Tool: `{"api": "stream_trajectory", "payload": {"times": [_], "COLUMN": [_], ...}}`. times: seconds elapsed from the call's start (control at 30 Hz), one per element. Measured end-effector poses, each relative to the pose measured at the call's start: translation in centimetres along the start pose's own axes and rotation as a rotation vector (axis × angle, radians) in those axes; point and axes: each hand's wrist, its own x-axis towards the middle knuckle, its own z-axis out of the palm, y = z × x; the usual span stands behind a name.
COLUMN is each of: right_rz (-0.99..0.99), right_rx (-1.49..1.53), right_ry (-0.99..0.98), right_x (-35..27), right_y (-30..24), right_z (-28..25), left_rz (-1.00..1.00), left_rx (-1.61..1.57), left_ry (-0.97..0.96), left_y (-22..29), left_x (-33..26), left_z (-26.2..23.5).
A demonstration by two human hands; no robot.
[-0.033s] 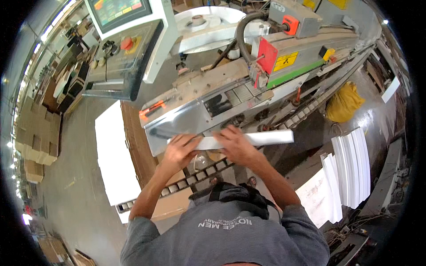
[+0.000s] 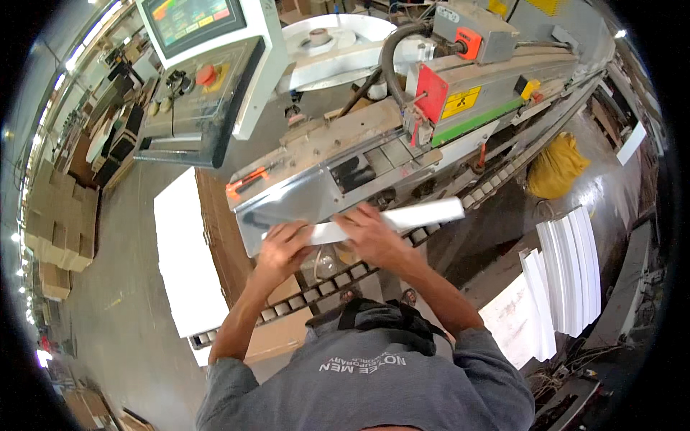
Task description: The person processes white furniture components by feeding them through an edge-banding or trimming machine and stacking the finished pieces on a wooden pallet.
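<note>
A long, narrow white board is held across the front of the machine, its right end slightly raised. My left hand grips it near its left end, fingers over the top. Farther along, my right hand is closed round it, with the free end sticking out to the right. Just beyond the board is the machine's shiny metal bed; whether the board touches it I cannot tell. My thumbs are partly hidden.
A roller rail runs below my hands. White panels lie at left, and several white boards are stacked at right. A control panel stands at upper left, a red guard on the machine, and a yellow sack at right.
Both hands and the board have shifted slightly left. The board's right end has risen a little, so it slants more.
</note>
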Motion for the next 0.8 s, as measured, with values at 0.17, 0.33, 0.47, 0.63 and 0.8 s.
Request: {"api": "stream_trajectory", "payload": {"times": [0.17,0.33,0.47,0.63,0.8], "right_rz": [0.190,0.600,0.725,0.821,0.827], "right_rx": [0.296,0.753,0.751,0.864,0.746], "right_ry": [0.274,0.441,0.318,0.295,0.275], "right_x": [4.3,4.8,7.1,9.9,10.9], "right_y": [-2.4,-2.0,0.4,-0.7,-1.3], "right_z": [4.1,10.6,13.4,11.7,10.5], "left_rz": [-0.307,-0.394,-0.270,-0.583,-0.724], "left_rx": [0.062,-0.062,0.230,0.398,0.008], "left_ry": [0.103,0.135,0.242,0.280,0.274], "left_y": [-6.2,-12.0,-12.5,-13.5,-14.4], "left_x": [-5.7,-8.3,-6.5,-9.6,-10.5], "left_z": [-0.9,1.1,0.8,-0.4,-1.0]}}
